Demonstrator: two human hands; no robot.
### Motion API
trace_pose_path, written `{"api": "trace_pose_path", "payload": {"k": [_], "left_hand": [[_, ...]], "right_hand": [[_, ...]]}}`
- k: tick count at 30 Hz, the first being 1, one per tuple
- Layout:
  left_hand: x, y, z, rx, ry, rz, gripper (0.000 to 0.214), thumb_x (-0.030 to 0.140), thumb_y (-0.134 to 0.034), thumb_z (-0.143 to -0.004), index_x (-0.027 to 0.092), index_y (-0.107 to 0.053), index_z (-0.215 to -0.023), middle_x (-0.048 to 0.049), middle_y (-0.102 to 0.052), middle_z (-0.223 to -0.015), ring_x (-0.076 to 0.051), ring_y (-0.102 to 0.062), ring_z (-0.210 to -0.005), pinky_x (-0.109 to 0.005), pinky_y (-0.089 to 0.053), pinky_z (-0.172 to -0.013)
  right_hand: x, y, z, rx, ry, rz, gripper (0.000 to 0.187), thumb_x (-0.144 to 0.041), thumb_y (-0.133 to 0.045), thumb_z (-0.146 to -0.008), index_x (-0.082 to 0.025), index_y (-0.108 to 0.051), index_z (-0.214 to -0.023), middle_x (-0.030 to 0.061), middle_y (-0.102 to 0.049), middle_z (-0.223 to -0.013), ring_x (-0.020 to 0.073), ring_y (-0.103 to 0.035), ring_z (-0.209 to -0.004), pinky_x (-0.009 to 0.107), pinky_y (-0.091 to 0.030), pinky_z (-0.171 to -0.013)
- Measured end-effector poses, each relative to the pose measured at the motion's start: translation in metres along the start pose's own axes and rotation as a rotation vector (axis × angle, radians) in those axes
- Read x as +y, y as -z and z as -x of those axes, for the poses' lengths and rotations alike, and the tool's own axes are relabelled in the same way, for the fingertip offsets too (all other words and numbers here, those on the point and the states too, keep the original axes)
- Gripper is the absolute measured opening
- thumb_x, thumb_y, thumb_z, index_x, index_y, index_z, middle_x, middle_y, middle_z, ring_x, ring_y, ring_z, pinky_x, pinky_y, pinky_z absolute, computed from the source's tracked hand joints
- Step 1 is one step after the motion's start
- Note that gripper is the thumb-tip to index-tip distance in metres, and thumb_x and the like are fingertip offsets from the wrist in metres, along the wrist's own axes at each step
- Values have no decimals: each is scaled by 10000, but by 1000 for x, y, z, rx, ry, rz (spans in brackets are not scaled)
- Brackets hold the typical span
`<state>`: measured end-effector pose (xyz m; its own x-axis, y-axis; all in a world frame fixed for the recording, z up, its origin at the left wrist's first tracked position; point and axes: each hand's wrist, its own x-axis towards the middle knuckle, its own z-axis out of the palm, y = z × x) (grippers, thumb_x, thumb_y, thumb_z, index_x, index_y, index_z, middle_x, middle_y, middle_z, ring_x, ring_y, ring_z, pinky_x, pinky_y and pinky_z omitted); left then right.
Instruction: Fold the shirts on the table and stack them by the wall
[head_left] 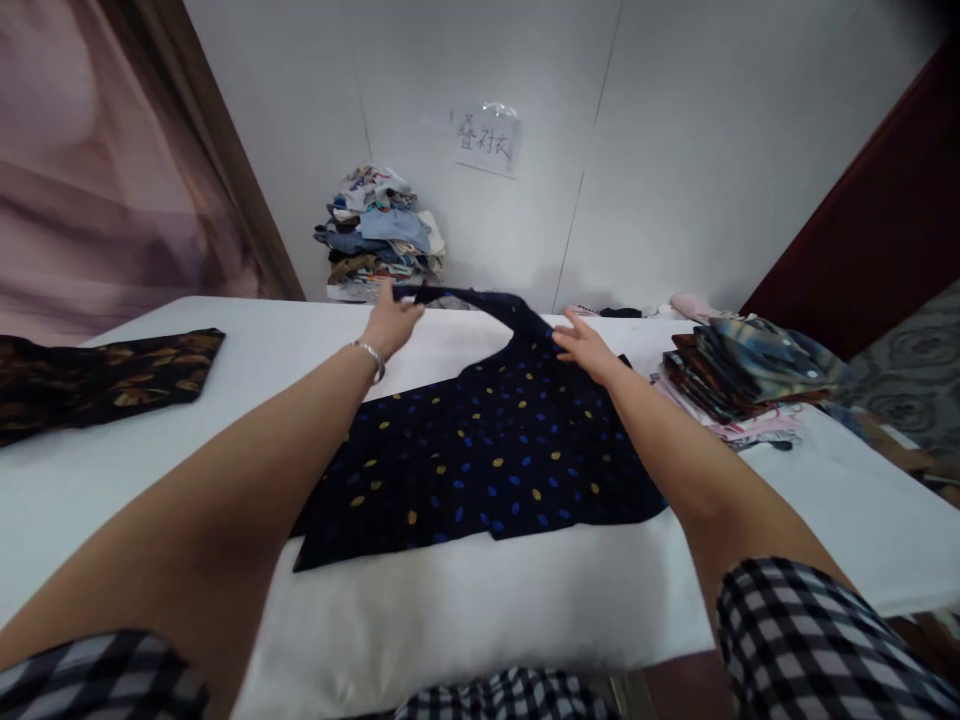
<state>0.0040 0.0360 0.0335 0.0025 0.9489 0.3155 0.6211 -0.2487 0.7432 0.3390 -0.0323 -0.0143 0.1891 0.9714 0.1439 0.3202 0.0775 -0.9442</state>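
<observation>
A dark navy shirt (480, 440) with small yellow and blue leaf shapes lies across the white table in front of me. Its far part, a narrow strip like a sleeve, is lifted and stretched to the left. My left hand (391, 322), with a silver bangle at the wrist, pinches the end of that strip above the table. On the far right side of the shirt, my right hand (586, 346) has its thumb and fingers closed on the cloth where the strip meets the body. My left forearm covers part of the shirt's left side.
A black garment with brown leaf print (150, 380) lies on the table (97, 480) at the left. Folded clothes (720, 385) are stacked at the right. A tall clothes pile (386, 235) stands beyond the far edge, near a handwritten sign (486, 140) on the wall.
</observation>
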Motion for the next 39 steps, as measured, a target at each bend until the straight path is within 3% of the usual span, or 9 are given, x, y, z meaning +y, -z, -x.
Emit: {"api": "trace_pose_path", "payload": {"k": [4,6,9,13,19,27,33,37,39], "left_hand": [[-46,-13,73,-318,-15,-168,316,364,-559,-843,183,-691,-1066,-78,-748,-961,-238,-681,-932,-343,-505,-901],[-66,-16,112,-437,-107,-234,268,387,-541,-833,237,-727,-954,-52,-754,-1011,-239,-681,-972,-329,-500,-929],[-85,-18,159,-530,-244,-322,322,365,-539,-824,235,-718,-1059,-64,-702,-1210,-255,-624,-1149,-364,-449,-1043],[-92,-16,185,-519,-352,-461,398,329,-559,-833,209,-662,-1199,-114,-582,-1389,-296,-521,-1296,-445,-384,-1115],[-76,-31,188,-503,-437,-435,429,329,-554,-866,192,-607,-1269,-132,-550,-1418,-285,-489,-1323,-453,-354,-1132],[-51,-60,186,-576,-423,-393,707,302,-682,-759,185,-455,-1419,-169,-562,-1379,-331,-456,-1337,-553,-230,-1162],[-37,-43,200,-502,-525,-392,272,152,-578,-785,182,-673,-1037,-119,-706,-1045,-277,-623,-1028,-454,-385,-1039],[-12,-14,235,-516,-225,-155,95,250,-555,-818,204,-636,-832,0,-631,-705,-166,-574,-657,-307,-464,-700],[4,-5,254,-618,26,120,198,384,-574,-827,201,-579,-752,51,-500,-560,-115,-454,-507,-245,-372,-524]], "right_hand": [[47,6,54,-183,40,336,239,-290,-618,-847,-227,-701,-1062,61,-725,-1098,244,-664,-1056,477,-520,-982],[64,14,84,-215,55,410,181,-247,-665,-792,-250,-731,-961,53,-730,-1100,291,-650,-1103,511,-445,-1068],[79,26,122,-221,67,485,217,-226,-717,-720,-299,-745,-923,51,-726,-1119,372,-615,-1158,561,-397,-1100],[89,36,156,-215,116,576,284,-282,-691,-741,-376,-734,-1005,27,-708,-1162,374,-592,-1195,545,-428,-1083],[86,38,188,-148,164,645,393,-251,-535,-830,-263,-672,-1198,75,-699,-1110,272,-661,-1042,483,-506,-978],[75,45,249,-110,227,412,335,-341,-556,-841,-355,-689,-1148,38,-708,-1087,265,-671,-1027,449,-541,-941],[104,54,259,39,94,519,428,-307,-517,-835,-318,-640,-1245,72,-719,-1089,282,-687,-1023,457,-575,-891],[90,41,272,176,457,606,418,-237,-513,-881,-275,-601,-1288,90,-685,-1174,282,-638,-1112,503,-515,-977],[76,22,285,63,647,593,497,-184,-524,-892,-303,-523,-1375,80,-660,-1251,273,-612,-1167,503,-495,-1009]]}}
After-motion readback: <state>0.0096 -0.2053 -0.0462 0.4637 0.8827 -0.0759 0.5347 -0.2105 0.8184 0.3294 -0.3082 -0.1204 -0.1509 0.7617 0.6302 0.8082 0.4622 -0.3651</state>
